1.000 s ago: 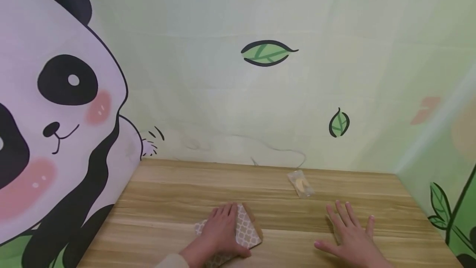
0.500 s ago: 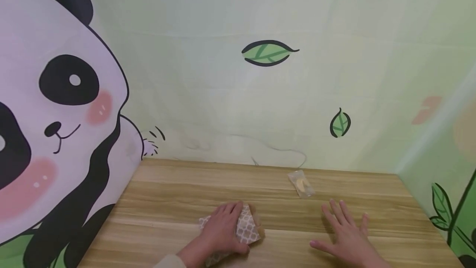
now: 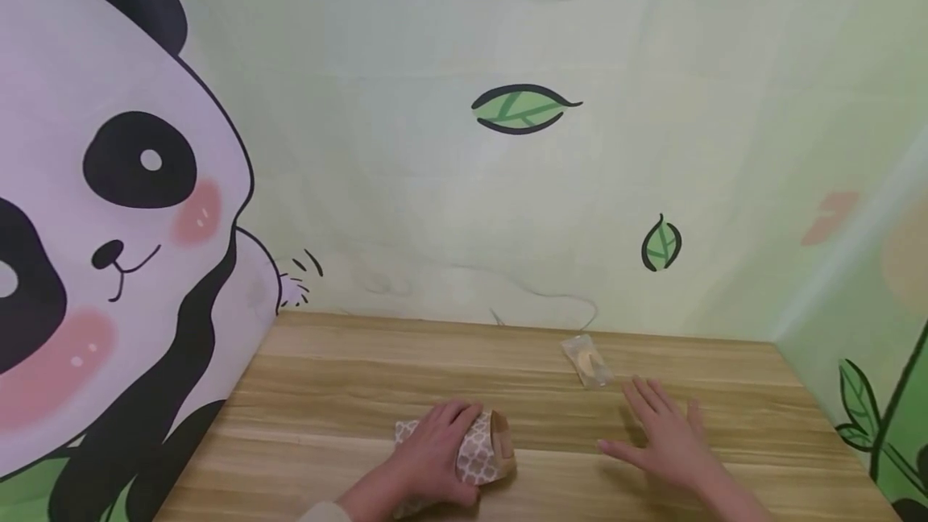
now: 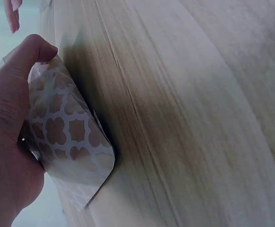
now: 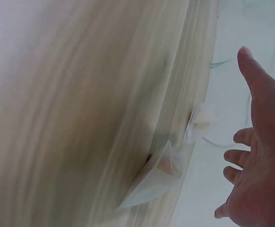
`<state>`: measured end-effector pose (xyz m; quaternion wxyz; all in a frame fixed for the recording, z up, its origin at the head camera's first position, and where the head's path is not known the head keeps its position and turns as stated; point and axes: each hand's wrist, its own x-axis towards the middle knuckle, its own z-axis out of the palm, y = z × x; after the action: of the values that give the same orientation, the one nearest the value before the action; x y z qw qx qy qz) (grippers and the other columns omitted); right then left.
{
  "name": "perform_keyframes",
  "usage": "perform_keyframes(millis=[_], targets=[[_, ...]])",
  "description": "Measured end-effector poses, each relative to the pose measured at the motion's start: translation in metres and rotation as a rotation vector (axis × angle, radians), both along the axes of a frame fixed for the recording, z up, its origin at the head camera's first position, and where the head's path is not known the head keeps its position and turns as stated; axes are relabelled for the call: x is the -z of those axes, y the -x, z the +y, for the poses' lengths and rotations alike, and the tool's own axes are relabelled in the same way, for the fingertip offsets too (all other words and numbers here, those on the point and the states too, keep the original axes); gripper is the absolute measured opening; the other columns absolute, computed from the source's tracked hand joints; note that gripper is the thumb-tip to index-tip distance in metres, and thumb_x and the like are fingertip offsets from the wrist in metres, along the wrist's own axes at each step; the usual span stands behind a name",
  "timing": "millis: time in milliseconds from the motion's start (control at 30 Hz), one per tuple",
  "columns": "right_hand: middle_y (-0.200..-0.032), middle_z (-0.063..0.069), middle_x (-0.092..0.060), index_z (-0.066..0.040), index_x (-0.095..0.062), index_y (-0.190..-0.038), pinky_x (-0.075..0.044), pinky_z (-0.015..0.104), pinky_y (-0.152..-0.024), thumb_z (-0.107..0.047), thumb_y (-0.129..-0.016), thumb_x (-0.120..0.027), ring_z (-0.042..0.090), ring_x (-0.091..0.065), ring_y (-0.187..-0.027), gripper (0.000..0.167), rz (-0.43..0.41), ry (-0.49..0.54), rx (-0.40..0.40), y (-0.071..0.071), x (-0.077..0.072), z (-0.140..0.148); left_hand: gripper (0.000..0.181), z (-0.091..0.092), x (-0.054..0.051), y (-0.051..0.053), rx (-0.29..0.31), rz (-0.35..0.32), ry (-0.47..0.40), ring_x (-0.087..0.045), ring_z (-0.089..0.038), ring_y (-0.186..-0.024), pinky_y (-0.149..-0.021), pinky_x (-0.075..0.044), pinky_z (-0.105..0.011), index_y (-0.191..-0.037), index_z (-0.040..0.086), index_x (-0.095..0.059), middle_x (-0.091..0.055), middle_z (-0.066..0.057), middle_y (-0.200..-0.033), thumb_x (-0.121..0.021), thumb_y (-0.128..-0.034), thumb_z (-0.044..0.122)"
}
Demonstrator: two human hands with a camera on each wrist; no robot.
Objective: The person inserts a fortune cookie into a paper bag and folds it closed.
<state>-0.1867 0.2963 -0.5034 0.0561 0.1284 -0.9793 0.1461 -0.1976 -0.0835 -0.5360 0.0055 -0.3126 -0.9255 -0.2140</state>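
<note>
Honestly, I'd treat this as a steadying step first. The left grip has the bag, wrapped over it from above with the curled thumb and fingertips coming down its sides. The right grip is released: fingers spread and pretty straight, nothing in it, floating over the bench to the right of the bag and well apart from it.

The bag sits right under the left grip, poking out past it on both sides. What looks like its mouth faces the right grip, which seems handy to me. Can't tell if the whole underside is flat on the bench.

My tips: go easy on the squeeze. The bag looks thin, so a hard press would probably crease it or pinch the mouth flat. Holding it by its sides rather than leaning on top should let the mouth stay roomy. If the right grip helps, I'd bring it in low and straight at the mouth, one finger against the rim, no yanking.

Also watch the clear packet, just beyond the right grip's fingertips and a bit to their left; a careless sweep could knock it.
</note>
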Motion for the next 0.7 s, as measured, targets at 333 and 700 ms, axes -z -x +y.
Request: perform_keyframes(millis=[333, 700], targets=[[-0.146, 0.042, -0.052, 0.015, -0.047, -0.15, -0.041, 0.074, -0.109, -0.043, -0.1, -0.073, 0.061, -0.05, -0.134, 0.081, -0.01, 0.164, -0.061, 0.056, -0.008, -0.004, 0.109, -0.001, 0.001, -0.004, 0.015, -0.015, -0.026, -0.048, -0.027, -0.14, -0.123, -0.039, -0.051, -0.158, 0.007, -0.046, -0.05, -0.006, -0.151, -0.089, -0.0626, 0.039], [-0.148, 0.042, -0.05, 0.019, -0.047, -0.147, -0.041, 0.069, -0.113, -0.035, -0.106, -0.067, 0.06, -0.048, -0.137, 0.071, -0.134, 0.179, -0.068, 0.107, -0.012, -0.007, 0.112, -0.002, 0.003, -0.006, 0.009, -0.035, -0.04, -0.048, -0.027, -0.141, -0.123, -0.039, -0.052, -0.159, 0.01, -0.045, -0.049, -0.004, -0.151, -0.089, -0.0613, 0.042]])
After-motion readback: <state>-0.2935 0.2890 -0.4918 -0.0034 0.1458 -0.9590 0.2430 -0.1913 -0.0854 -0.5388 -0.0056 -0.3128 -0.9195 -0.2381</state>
